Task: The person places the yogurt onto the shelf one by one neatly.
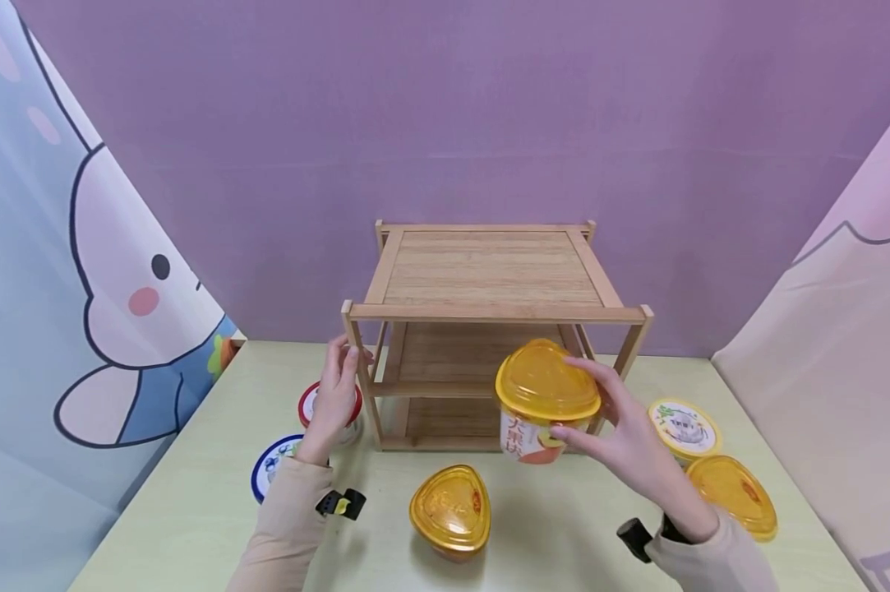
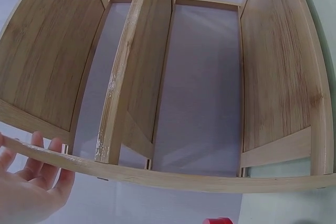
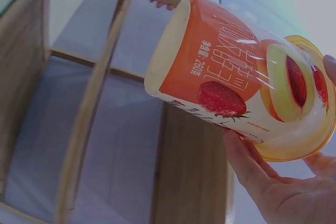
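Observation:
My right hand grips a yogurt cup with a translucent yellow lid, raised at the right front of a wooden shelf. In the right wrist view the yogurt cup is tilted, showing fruit pictures and an orange label. My left hand holds the shelf's left front post, its fingertips reaching past it. The left wrist view has the left hand at that post. Another yellow-lidded cup stands on the table in front of the shelf.
Left of the shelf are a red-rimmed tub and a blue-rimmed tub, both partly hidden by my left arm. On the right stand a yellow-rimmed tub and another yellow-lidded cup. A purple backdrop hangs behind.

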### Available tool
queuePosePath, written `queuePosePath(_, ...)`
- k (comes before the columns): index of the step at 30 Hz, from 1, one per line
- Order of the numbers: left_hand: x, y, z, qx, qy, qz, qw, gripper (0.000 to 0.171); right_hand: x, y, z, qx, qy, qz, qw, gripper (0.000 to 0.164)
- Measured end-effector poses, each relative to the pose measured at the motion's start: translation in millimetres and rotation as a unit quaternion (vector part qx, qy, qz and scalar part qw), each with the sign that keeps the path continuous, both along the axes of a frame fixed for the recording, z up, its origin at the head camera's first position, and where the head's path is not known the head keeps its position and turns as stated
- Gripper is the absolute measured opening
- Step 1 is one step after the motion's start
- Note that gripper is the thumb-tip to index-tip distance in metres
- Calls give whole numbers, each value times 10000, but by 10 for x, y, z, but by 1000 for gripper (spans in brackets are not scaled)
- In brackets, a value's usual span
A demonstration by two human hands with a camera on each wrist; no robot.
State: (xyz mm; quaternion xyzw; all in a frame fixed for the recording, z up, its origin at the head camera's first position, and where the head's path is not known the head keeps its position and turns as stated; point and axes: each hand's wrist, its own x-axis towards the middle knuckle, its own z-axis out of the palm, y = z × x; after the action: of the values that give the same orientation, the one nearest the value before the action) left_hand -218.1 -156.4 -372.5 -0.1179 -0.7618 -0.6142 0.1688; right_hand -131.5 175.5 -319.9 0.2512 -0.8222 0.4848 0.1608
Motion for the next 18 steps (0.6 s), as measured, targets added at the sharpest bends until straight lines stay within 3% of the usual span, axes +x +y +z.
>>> queuePosePath(18, -2, 4, -13, -24, -21, 22, 10000, 34, -335, -229, 631, -308, 6, 910, 9954, 65)
